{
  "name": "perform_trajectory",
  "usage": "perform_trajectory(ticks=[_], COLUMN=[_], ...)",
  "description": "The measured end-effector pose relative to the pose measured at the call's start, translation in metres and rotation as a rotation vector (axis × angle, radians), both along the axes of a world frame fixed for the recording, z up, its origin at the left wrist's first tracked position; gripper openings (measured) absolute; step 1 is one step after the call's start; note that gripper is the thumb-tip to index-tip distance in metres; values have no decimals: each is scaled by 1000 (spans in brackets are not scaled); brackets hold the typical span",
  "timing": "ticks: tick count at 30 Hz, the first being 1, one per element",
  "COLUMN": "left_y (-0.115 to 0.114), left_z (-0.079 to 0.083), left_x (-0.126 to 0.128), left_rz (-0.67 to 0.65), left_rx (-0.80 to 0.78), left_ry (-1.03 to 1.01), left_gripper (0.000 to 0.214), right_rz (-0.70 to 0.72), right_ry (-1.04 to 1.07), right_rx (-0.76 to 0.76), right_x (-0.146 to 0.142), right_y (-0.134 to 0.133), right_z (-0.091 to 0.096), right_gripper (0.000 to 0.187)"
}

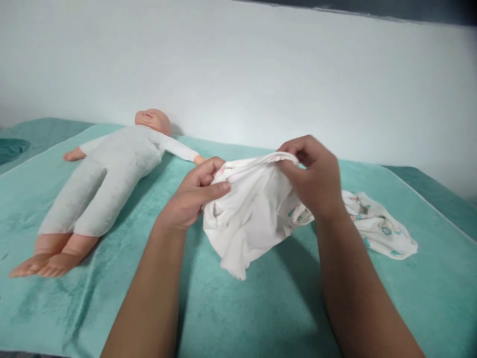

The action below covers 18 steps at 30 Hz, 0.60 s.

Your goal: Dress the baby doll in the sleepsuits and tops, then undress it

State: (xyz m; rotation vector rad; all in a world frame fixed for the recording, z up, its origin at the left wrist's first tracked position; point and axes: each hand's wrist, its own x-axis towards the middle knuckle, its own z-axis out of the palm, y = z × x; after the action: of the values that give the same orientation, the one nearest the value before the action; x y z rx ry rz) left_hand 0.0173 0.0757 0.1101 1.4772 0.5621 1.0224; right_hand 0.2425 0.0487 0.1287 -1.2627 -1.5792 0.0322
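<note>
Both hands hold up a white baby garment above the green cloth, its plain side facing me and a small print showing at its right edge. My left hand pinches its upper left edge, thumb in front. My right hand grips the upper right edge, with the fingertips partly hidden by the fabric. A baby doll with a white cloth body lies on its back at the left, arms spread; its hand on the right side is close behind my left hand.
A second printed white garment lies crumpled at the right, partly behind my right forearm. Teal towelling covers the surface, with darker green cloth beneath it at the sides. A white wall stands behind.
</note>
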Motion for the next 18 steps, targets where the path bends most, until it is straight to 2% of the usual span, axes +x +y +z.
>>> perform_trajectory(ticks=[2,3,5,8,10,13,16,18], left_y=[0,1,5,11,14,16,14,11], left_z=[2,2,-3,-13,-18,-19,-20,-25], left_x=[0,1,5,8,6,0,-5,-7], left_rz=[144,272,611,1073,1262,1395,1460,1323], left_rx=[132,208,390,673,803,844,762,735], left_ry=[238,352,484,482,448,434,414,502], left_gripper=[29,22,10,6,9,11,11,16], right_rz=[-150,-212,-298,-372,-432,-497,-485,-487], right_ry=[-3,-19,-66,-119,-138,-123,-37,-35], right_rx=[107,127,126,109,110,101,102,169], right_x=[12,17,25,33,38,45,49,46], right_y=[2,2,5,12,18,24,20,7], right_z=[-2,-3,-6,-16,-23,-31,-27,-14], right_gripper=[10,12,15,20,23,29,32,30])
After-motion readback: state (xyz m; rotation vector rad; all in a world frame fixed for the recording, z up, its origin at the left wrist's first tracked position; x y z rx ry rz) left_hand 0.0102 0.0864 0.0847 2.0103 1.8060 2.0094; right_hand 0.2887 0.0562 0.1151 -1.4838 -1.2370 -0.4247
